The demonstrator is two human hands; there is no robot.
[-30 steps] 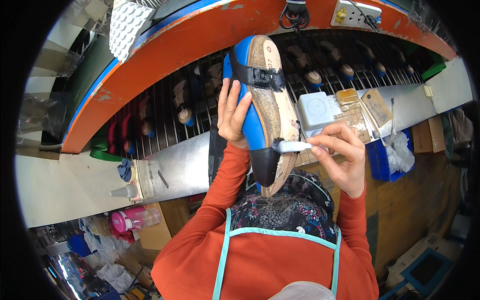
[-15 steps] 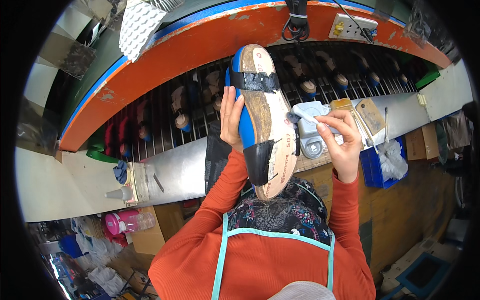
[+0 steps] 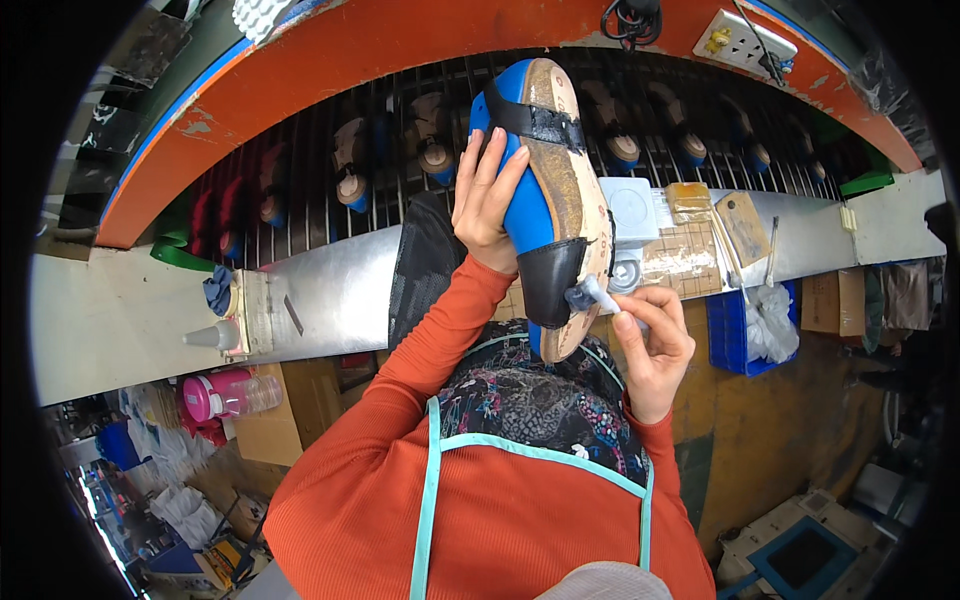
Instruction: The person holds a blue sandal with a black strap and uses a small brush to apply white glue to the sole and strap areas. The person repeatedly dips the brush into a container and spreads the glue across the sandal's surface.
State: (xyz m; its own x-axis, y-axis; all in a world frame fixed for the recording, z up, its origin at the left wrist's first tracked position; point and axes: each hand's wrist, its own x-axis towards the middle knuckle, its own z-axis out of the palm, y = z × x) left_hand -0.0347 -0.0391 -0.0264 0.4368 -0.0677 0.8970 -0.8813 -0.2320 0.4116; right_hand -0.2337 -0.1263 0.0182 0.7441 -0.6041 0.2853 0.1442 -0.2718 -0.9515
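Observation:
My left hand (image 3: 488,205) holds a sandal upper on a blue shoe last (image 3: 530,212), its fingers laid along the last's left side and its thumb hidden. The underside faces up, with a brown-edged insole board (image 3: 556,195) and two black straps folded over it. My right hand (image 3: 655,342) pinches the pale handle of a small brush (image 3: 603,294). The brush's dark bristles touch the insole board beside the nearer black strap (image 3: 552,284). Beyond the brush, a pale square container (image 3: 632,208) and a round grey cup (image 3: 626,273) stand on the bench.
Behind the bench (image 3: 340,275), more lasts (image 3: 437,160) lie on a rack of metal rods under an orange beam (image 3: 400,75). Tools and a tan block (image 3: 742,228) lie at the right. A blue bin (image 3: 735,335) hangs below, and a pink-lidded jar (image 3: 232,395) is at the left.
The brush has moved down along the insole board from its right edge to beside the nearer strap. The last has tilted, showing more of its blue side.

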